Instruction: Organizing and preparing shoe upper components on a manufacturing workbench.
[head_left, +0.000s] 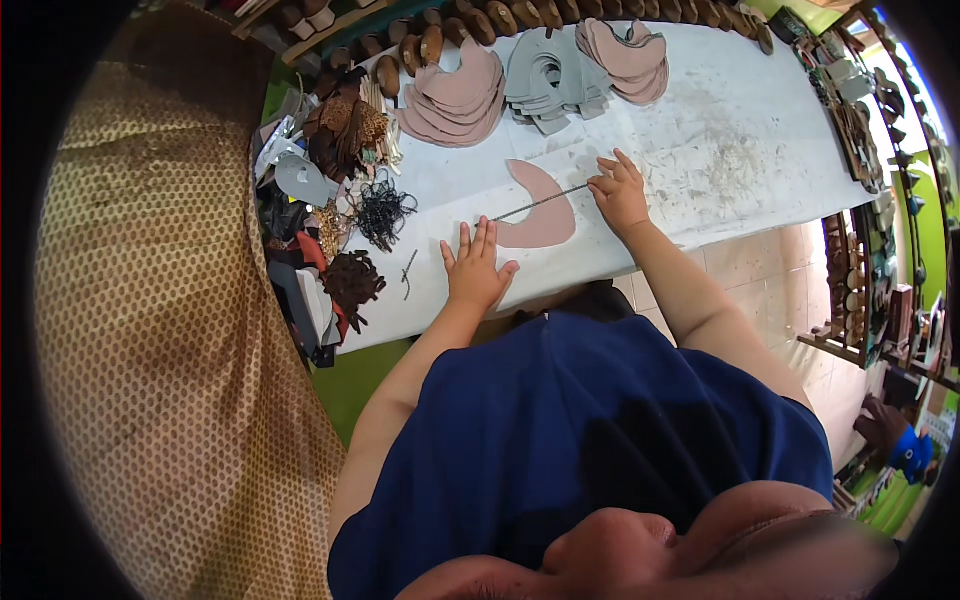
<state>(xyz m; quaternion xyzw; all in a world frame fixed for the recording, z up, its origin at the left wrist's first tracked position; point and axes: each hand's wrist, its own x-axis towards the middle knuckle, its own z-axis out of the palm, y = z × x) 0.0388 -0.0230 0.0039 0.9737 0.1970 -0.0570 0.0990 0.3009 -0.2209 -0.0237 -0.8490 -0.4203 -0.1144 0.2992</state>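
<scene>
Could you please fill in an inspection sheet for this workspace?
Surface: white-covered table, smudged toward its right side.
Job's things: thin dark cord crosses a pink curved piece; two pink stacks and a grey stack lie beyond.
Clutter: mixed scraps, black tangle and brown bundle toward the table's left end.
Hands: left hand flat, fingertips at the cord's left end; right hand pinches its other end.
Cables: nothing seen.
Surroundings: patterned curtain left; shelves and tiled floor right.

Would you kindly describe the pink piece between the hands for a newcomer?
On the white table, find the left hand and right hand. Between them, under a dark strand, is the pink crescent; unlike the stacked pink pieces, it lies alone.
</scene>
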